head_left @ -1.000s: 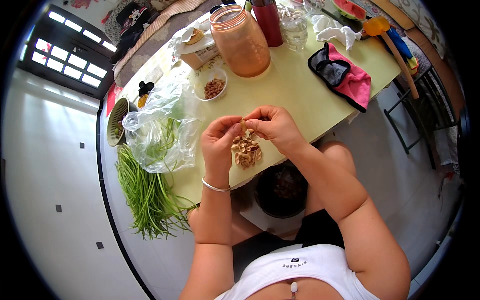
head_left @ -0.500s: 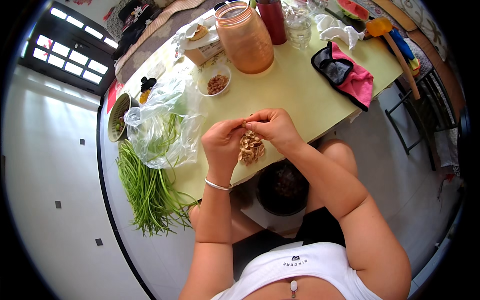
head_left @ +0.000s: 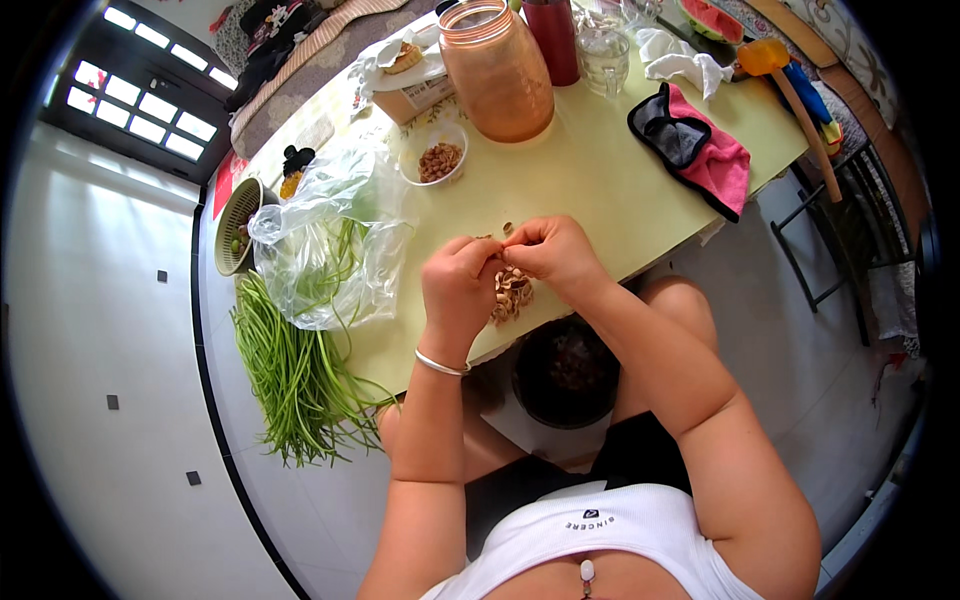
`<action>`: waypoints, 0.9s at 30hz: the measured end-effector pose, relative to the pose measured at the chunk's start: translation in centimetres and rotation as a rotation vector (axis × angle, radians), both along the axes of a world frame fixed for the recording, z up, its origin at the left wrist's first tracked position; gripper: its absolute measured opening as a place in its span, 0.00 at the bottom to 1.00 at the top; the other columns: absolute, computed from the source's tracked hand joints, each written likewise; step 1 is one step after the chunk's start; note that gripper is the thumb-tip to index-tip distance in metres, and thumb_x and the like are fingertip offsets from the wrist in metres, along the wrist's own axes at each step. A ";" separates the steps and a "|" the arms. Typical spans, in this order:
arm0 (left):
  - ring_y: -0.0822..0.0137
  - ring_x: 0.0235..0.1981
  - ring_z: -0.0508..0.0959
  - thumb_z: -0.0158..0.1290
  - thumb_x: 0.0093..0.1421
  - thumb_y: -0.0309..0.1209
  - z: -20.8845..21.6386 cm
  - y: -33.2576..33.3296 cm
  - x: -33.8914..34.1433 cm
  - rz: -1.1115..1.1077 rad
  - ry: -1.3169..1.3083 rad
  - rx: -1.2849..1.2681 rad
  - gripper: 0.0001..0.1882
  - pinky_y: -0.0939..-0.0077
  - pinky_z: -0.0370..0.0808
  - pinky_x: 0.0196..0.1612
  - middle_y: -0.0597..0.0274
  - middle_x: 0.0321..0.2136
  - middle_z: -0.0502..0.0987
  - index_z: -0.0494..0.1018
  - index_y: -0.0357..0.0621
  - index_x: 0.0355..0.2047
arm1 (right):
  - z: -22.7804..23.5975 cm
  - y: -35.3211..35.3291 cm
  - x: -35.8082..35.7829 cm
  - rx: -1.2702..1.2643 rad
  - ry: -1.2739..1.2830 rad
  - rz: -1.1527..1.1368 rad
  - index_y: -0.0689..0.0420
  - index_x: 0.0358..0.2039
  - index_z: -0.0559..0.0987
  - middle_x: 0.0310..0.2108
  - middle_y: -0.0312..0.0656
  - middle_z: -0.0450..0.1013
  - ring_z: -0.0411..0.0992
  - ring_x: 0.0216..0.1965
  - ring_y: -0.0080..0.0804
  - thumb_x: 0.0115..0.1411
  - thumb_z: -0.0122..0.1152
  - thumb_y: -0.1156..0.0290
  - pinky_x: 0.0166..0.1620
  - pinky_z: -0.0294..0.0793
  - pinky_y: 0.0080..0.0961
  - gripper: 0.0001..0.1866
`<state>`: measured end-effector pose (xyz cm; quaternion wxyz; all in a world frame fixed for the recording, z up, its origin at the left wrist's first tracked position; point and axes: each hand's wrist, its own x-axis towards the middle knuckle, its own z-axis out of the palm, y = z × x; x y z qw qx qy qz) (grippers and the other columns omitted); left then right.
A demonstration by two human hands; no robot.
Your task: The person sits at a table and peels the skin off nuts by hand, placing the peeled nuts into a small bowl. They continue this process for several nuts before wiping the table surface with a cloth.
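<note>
A dark bowl (head_left: pixel 567 372) sits low between my knees, under the edge of the bench (head_left: pixel 600 190). Just above it, at the bench edge, lies a little pile of nuts (head_left: pixel 512 294). My left hand (head_left: pixel 458 290) and my right hand (head_left: pixel 548 256) meet over that pile. The fingers of both hands are pinched together on one small nut (head_left: pixel 507 238), and the two hands touch each other there. A thin bangle (head_left: pixel 441 364) is on my left wrist.

To my left, a clear plastic bag (head_left: pixel 335 245) lies on the bench with long green beans (head_left: pixel 295 370) spilling out of it and hanging over the edge. A green basket (head_left: pixel 236 226) stands past the bag.

Farther off, a small white bowl (head_left: pixel 440 160) holds more nuts. Behind it stands a big jar (head_left: pixel 497 70) with a red bottle (head_left: pixel 553 38) beside it. Over to my right lies a pink and black cloth (head_left: pixel 700 150).
</note>
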<state>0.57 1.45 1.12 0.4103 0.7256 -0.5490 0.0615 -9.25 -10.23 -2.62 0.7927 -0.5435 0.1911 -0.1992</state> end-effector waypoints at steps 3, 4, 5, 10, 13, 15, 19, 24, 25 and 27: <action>0.64 0.22 0.77 0.60 0.45 0.16 -0.2 0.0 -0.2 0.019 -0.005 0.001 0.09 0.76 0.74 0.27 0.56 0.22 0.77 0.78 0.38 0.28 | -0.4 0.3 0.2 -0.012 -0.003 -0.056 0.64 0.24 0.80 0.19 0.31 0.71 0.65 0.21 0.15 0.52 0.61 0.76 0.24 0.63 0.15 0.05; 0.65 0.22 0.78 0.59 0.45 0.16 -0.2 0.0 -0.2 0.028 -0.005 -0.001 0.09 0.77 0.74 0.27 0.57 0.22 0.77 0.78 0.37 0.28 | -0.4 0.3 0.2 0.007 -0.009 -0.068 0.64 0.24 0.80 0.19 0.31 0.71 0.65 0.20 0.15 0.52 0.61 0.76 0.24 0.63 0.15 0.05; 0.67 0.23 0.78 0.59 0.45 0.15 -0.2 0.0 -0.1 0.025 0.127 -0.011 0.08 0.78 0.74 0.27 0.58 0.22 0.78 0.78 0.36 0.28 | -0.4 0.1 0.2 0.050 -0.016 -0.016 0.64 0.25 0.80 0.19 0.31 0.71 0.65 0.20 0.15 0.53 0.62 0.76 0.24 0.62 0.14 0.04; 0.74 0.26 0.78 0.58 0.47 0.13 -1.0 0.6 0.6 0.041 0.540 0.022 0.07 0.82 0.76 0.30 0.60 0.25 0.80 0.77 0.31 0.28 | 0.2 -0.5 0.0 0.102 0.000 0.099 0.63 0.24 0.80 0.19 0.31 0.72 0.65 0.20 0.14 0.52 0.61 0.75 0.23 0.62 0.15 0.05; 0.74 0.26 0.79 0.58 0.48 0.13 -0.9 0.2 0.2 0.048 0.527 0.008 0.09 0.82 0.76 0.30 0.58 0.26 0.80 0.78 0.31 0.31 | -0.1 -0.5 0.1 0.081 0.015 0.042 0.63 0.25 0.81 0.19 0.32 0.72 0.65 0.20 0.14 0.53 0.62 0.74 0.23 0.62 0.14 0.05; 0.73 0.26 0.79 0.57 0.49 0.13 -1.3 0.1 0.5 0.001 0.733 -0.040 0.10 0.82 0.76 0.30 0.57 0.26 0.80 0.78 0.31 0.33 | 0.1 -0.5 0.1 0.129 0.007 0.034 0.63 0.26 0.81 0.19 0.32 0.72 0.65 0.20 0.15 0.53 0.63 0.74 0.23 0.62 0.14 0.05; 0.72 0.27 0.79 0.57 0.50 0.12 -0.7 0.6 0.8 -0.024 0.848 -0.025 0.12 0.83 0.77 0.31 0.55 0.28 0.81 0.78 0.31 0.37 | 0.0 -0.7 0.1 0.103 0.019 0.064 0.63 0.27 0.81 0.19 0.32 0.72 0.65 0.19 0.15 0.53 0.63 0.73 0.23 0.62 0.13 0.06; 0.71 0.28 0.80 0.56 0.51 0.12 -0.5 0.8 1.0 -0.083 0.927 -0.018 0.14 0.81 0.79 0.32 0.53 0.30 0.81 0.77 0.29 0.39 | -0.1 -0.8 -0.1 0.121 0.013 0.094 0.63 0.28 0.80 0.19 0.32 0.72 0.65 0.20 0.14 0.53 0.64 0.73 0.23 0.62 0.13 0.06; 0.70 0.28 0.80 0.55 0.51 0.12 -0.3 0.8 1.0 -0.100 0.960 -0.027 0.14 0.81 0.79 0.33 0.53 0.30 0.81 0.76 0.29 0.40 | -0.2 -0.9 -0.2 0.135 0.003 0.102 0.63 0.28 0.80 0.19 0.32 0.72 0.65 0.20 0.14 0.53 0.64 0.73 0.23 0.62 0.13 0.06; 0.69 0.28 0.81 0.54 0.52 0.11 -0.8 0.8 1.3 -0.116 0.923 0.002 0.14 0.80 0.80 0.33 0.52 0.30 0.81 0.76 0.28 0.40 | -0.1 -0.9 -0.3 0.132 0.000 0.097 0.63 0.29 0.81 0.19 0.32 0.72 0.66 0.20 0.14 0.53 0.64 0.73 0.23 0.63 0.13 0.06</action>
